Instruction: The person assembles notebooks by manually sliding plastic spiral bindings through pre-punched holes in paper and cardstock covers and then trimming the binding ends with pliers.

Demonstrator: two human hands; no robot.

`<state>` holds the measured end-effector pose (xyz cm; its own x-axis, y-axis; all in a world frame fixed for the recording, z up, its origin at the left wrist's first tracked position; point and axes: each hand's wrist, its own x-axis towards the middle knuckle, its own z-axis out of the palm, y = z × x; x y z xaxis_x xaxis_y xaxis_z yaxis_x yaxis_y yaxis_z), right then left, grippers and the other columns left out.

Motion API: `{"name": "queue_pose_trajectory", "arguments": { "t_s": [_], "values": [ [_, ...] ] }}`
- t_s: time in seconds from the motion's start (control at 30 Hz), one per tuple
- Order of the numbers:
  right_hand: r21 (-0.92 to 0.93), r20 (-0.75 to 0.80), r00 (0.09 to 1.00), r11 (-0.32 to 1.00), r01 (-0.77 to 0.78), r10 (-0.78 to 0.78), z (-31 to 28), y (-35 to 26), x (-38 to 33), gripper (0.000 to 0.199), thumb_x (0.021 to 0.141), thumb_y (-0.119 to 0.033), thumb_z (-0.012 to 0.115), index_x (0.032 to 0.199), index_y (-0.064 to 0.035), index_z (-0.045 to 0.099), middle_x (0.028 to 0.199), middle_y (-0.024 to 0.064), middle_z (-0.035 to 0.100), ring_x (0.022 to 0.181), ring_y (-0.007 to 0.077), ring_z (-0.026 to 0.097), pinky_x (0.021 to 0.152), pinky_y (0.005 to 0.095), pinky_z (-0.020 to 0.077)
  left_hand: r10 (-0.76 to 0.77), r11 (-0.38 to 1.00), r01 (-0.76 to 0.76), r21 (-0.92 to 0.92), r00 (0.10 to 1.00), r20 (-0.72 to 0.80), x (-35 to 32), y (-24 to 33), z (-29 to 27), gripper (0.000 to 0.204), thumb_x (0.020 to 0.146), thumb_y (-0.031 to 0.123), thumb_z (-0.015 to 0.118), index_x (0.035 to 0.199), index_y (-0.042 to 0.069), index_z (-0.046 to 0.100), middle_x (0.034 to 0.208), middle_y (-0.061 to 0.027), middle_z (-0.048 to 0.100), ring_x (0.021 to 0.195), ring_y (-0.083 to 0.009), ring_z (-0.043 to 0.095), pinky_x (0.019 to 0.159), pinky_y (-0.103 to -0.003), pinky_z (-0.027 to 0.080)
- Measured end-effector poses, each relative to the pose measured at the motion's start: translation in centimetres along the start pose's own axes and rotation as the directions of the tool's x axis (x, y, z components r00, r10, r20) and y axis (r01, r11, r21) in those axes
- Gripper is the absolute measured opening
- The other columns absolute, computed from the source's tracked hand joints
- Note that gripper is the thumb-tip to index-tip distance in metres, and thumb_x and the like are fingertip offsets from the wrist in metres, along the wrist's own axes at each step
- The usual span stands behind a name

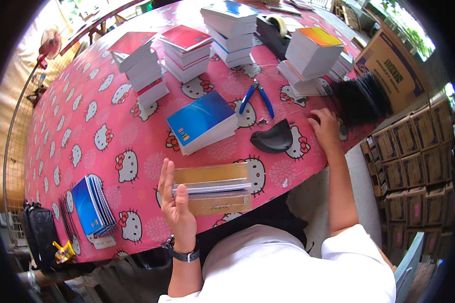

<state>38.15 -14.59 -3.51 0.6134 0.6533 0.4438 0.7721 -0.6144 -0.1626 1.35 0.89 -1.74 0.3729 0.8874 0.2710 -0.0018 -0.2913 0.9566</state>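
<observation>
My left hand (177, 208) stands upright at the left end of a brown holder (212, 203), its fingers stretched and the thumb apart. A thin stack of white pages (215, 188) lies edge-up in the holder's middle slot, close to the thumb. On the table's right side my right hand (325, 127) rests with loosely bent, parted fingers and nothing visible in them. It is nearest to a pile of black wire binding coils (361, 101). A black curved pouch-like piece (272, 137) lies left of that hand. Blue-handled cutters (257, 98) lie open beyond it.
A blue-covered notebook stack (202, 121) sits ahead of the holder. Taller stacks (184, 53) stand farther back. Coil-bound blue notebooks (92, 206) and a black bag (40, 235) lie at left. Cardboard boxes (414, 146) are piled at right. The pink patterned tablecloth (141, 187) covers the table.
</observation>
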Motion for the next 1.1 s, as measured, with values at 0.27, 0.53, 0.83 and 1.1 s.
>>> {"name": "queue_pose_trajectory", "arguments": {
  "t_s": [0.27,0.53,0.83,1.1],
  "values": [
    [0.444,-0.102,0.987,0.882,0.160,-0.127,-1.7,-5.7,0.1,0.020,0.094,-0.016,0.055,0.109,-0.0031,0.060,0.091,0.0127,0.055,0.088,0.0304,0.056,0.079,0.0379,0.0453,0.427,0.708,-0.401,0.581,0.899,0.101,-1.7,2.1,1.2,0.048,0.090,0.036,0.060,0.132,0.015,0.055,0.144,-0.0093,0.045,0.138,-0.0263,0.034,0.114,-0.057,0.005],
    [0.931,0.206,0.945,0.248,-0.270,0.253,-2.7,0.1,4.2,0.027,0.101,-0.023,0.049,0.118,-0.0044,0.060,0.076,-0.0005,0.057,0.061,0.0068,0.050,0.056,0.0201,0.0406,0.472,0.713,-0.537,0.450,0.843,0.259,-0.3,1.8,3.5,0.017,0.081,0.014,0.070,0.096,0.022,0.072,0.091,0.0020,0.066,0.089,-0.0173,0.060,0.114,-0.044,0.017],
    [0.772,-0.004,0.947,0.601,0.207,-0.320,-3.4,-10.8,-0.6,0.021,0.094,-0.010,0.056,0.112,-0.0094,0.065,0.079,-0.0029,0.060,0.065,0.0048,0.053,0.061,0.0188,0.0450,0.509,0.698,-0.560,0.447,0.827,0.241,-0.4,1.4,3.7,0.015,0.078,0.012,0.073,0.090,0.021,0.071,0.092,0.0018,0.068,0.090,-0.0165,0.063,0.113,-0.042,0.020],
    [0.983,0.060,0.967,-0.182,-0.014,0.247,-6.2,-0.8,4.8,0.030,0.098,-0.029,0.053,0.117,-0.0064,0.059,0.078,0.0010,0.056,0.063,0.0048,0.048,0.050,0.0184,0.0391,0.492,0.734,-0.540,0.413,0.841,0.226,-0.4,1.4,3.7,0.019,0.076,0.008,0.074,0.088,0.021,0.070,0.090,0.0024,0.068,0.087,-0.0157,0.063,0.113,-0.039,0.019]
  ]
}}
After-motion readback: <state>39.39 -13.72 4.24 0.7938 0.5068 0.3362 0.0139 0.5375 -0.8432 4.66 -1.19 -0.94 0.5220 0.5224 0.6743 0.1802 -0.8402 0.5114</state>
